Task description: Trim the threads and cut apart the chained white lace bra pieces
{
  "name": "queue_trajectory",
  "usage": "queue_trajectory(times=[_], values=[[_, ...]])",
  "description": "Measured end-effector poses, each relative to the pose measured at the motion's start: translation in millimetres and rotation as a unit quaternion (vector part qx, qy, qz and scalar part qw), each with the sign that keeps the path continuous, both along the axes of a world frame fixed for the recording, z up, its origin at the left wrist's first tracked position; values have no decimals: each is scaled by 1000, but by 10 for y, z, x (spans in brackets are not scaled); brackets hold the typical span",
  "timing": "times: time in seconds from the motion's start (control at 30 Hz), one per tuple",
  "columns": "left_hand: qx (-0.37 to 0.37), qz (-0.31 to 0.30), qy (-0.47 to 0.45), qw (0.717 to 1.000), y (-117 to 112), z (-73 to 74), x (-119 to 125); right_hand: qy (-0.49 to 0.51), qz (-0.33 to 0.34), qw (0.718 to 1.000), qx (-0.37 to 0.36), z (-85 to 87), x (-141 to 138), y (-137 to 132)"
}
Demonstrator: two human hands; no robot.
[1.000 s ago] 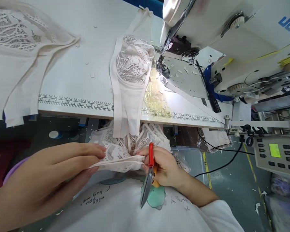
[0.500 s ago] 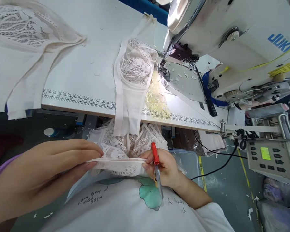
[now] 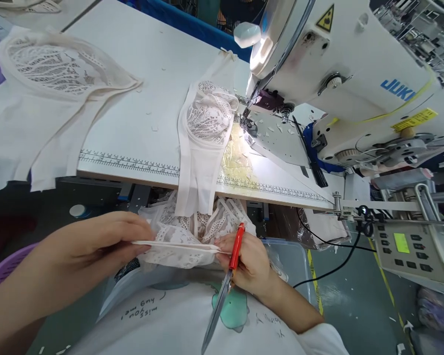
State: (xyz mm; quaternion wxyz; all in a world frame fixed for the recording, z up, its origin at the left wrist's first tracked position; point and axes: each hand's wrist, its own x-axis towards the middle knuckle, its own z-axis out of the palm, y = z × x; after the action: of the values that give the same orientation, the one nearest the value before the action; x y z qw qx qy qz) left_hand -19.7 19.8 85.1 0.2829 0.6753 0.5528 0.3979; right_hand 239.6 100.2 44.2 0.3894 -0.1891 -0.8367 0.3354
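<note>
Over the lap, a white lace bra [image 3: 179, 249] has its narrow edge stretched level between my two hands. My left hand [image 3: 111, 241] pinches that edge at its left end. At the other end, my right hand [image 3: 246, 259] grips it between thumb and fingers. Scissors with red handles [image 3: 237, 246] also sit in my right hand, blades pointing down toward my shirt. More white lace pieces [image 3: 222, 217] hang below the table edge, just beyond my hands. Another lace bra piece [image 3: 207, 123] lies on the table, its lower ends draped over the front edge.
A JUKI sewing machine [image 3: 355, 88] stands at the right with its lamp lit. More white lace garment [image 3: 55, 103] lies on the table [image 3: 140, 59] at the left. A control panel [image 3: 403, 246], a clear plastic bin [image 3: 296, 256] and a purple basket [image 3: 11, 271] are around the lap.
The scissors have swung in my right hand, so their blades now point down and left. The view has shifted slightly. Both hands still hold the bra edge.
</note>
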Motion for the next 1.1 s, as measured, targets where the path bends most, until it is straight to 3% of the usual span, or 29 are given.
queue_trajectory(times=[0.1, 0.17, 0.3, 0.53, 0.63, 0.77, 0.97, 1.03, 1.1], values=[[-175, 102, -88, 975, -82, 79, 141, -2, 4, 999, -39, 31, 28, -33], [-235, 107, -147, 955, -106, 127, 230, -8, -5, 998, -62, 34, 53, -64], [-201, 73, -214, 953, -92, 115, 272, -9, -9, 996, -87, -34, 102, -102], [-207, 84, -269, 937, -101, 106, 334, -23, 4, 997, -68, -149, 170, -116], [-205, 102, -248, 941, -104, 116, 373, -24, 4, 999, -48, -154, 178, -117], [-161, 130, -146, 967, -104, 83, 371, -17, 10, 999, -34, -97, 153, -110], [-252, 54, -103, 961, -88, 137, 247, -33, 38, 998, 30, 46, 127, -102], [-282, 25, -131, 950, -100, 157, 219, -44, 41, 997, 37, 56, 129, -113], [-331, 30, -209, 920, -122, 155, 223, -52, 40, 997, 35, 51, 131, -122]])
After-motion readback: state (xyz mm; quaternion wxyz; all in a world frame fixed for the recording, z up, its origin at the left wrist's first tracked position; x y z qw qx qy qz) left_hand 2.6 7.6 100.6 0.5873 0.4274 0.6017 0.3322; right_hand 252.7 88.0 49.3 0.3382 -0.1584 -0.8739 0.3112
